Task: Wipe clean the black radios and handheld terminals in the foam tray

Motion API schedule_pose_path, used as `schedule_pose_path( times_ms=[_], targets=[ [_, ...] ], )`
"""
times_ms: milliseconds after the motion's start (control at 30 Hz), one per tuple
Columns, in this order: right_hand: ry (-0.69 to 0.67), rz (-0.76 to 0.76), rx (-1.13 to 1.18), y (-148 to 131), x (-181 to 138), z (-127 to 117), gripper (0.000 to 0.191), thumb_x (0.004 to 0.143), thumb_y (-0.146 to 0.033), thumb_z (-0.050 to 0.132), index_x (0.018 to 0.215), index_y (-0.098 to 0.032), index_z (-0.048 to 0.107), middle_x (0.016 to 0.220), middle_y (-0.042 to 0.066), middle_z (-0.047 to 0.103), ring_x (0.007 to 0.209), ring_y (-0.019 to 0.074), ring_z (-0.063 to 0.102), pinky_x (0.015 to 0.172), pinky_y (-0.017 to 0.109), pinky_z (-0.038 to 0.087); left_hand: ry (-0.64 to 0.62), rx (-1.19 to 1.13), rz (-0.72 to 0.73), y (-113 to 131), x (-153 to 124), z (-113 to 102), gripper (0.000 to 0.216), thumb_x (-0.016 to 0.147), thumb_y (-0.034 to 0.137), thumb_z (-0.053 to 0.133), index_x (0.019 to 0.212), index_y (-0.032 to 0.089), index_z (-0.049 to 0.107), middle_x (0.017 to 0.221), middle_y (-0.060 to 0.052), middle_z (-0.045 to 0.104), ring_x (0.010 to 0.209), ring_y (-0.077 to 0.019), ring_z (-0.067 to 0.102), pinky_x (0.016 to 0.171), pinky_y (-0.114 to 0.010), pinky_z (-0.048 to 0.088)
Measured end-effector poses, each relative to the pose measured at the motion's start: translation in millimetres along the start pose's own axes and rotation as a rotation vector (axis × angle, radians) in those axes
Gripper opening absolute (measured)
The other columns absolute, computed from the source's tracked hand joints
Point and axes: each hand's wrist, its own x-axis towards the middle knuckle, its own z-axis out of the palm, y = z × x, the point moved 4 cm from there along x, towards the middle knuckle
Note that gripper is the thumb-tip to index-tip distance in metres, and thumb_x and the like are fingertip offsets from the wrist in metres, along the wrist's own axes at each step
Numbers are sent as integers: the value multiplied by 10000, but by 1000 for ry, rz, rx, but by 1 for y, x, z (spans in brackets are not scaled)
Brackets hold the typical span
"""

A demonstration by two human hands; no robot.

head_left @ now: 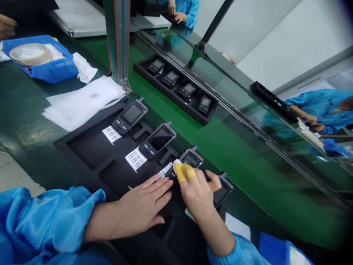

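A black foam tray [88,151] in front of me holds a slanting row of handheld radios with screens. My right hand [197,191], with yellow finger covers on two fingers, pinches a small white cloth [177,164] against the third radio [193,158]. Stretched out flat, my left hand [143,204] has its fingertips at that radio's lower end, beside a barcode label [165,170]. The first radio [131,115] and second radio [158,140] lie with barcode sheets at their bases. The nearest radio [223,189] is partly hidden behind my right hand.
White sheets [85,101] lie beyond the tray, near a blue bin [55,70] with a tape roll [31,54]. A metal post [121,44] rises behind them. Another tray of radios [176,110] sits on the green conveyor [234,162]. Co-workers in blue sit across the line.
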Motion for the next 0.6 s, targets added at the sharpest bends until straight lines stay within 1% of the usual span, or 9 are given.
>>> schedule_pose_path(
  times_ms=[67,133,200,300,367,433,500,533,600],
  targets=[
    [29,81,-92,12,7,4,201,831,-79,491,808,-202,647,899,25,674,782,140,502,911,409,210,-25,13,-1,0,1,-2,539,852,445,581,1260,103,494,1399,-156,448,1302,-280,408,1108,-426,265],
    [19,149,-140,27,11,10,238,793,-48,492,641,-197,597,851,21,659,772,143,487,910,418,206,-35,25,2,0,2,-3,537,852,440,583,1260,102,496,1402,-150,445,1294,-278,419,1103,-424,277],
    [-11,197,-126,39,6,14,257,760,-25,488,576,-189,560,828,27,641,776,147,478,905,423,211,-38,37,6,0,2,-3,525,860,432,572,1258,98,498,1405,-145,443,1296,-279,417,1101,-428,279],
    [-30,262,-68,39,-14,12,239,743,-16,471,680,-199,613,844,33,632,779,150,477,890,422,232,-18,43,6,0,2,-2,507,874,407,556,1268,94,488,1404,-140,447,1305,-279,401,1104,-433,266],
    [-18,259,-14,27,-28,5,265,758,-25,443,762,-207,635,869,36,639,787,152,491,877,416,244,5,43,7,1,1,-2,490,893,403,526,1269,92,485,1398,-145,452,1306,-278,401,1107,-435,252],
    [-9,208,47,10,-36,-3,288,784,-34,422,822,-210,647,893,34,652,794,147,510,874,407,248,16,34,6,0,1,-2,482,910,404,492,1275,90,479,1397,-153,451,1306,-278,400,1110,-438,241],
    [-20,148,91,-2,-37,-8,297,810,-45,422,904,-207,652,905,25,665,800,136,525,884,396,246,11,21,6,0,1,0,494,917,403,477,1297,87,459,1404,-159,441,1315,-277,389,1113,-441,235],
    [-28,123,96,-3,-35,-8,295,821,-52,427,939,-203,651,907,22,670,801,133,529,891,392,244,7,16,5,0,1,0,502,915,400,482,1304,85,452,1408,-160,435,1321,-278,379,1115,-443,231],
    [-32,91,64,3,-25,-4,275,837,-68,441,960,-197,652,919,28,674,808,136,530,902,397,238,6,12,6,-1,1,2,510,904,394,504,1304,82,454,1413,-158,429,1328,-283,366,1120,-444,225]
  ],
)
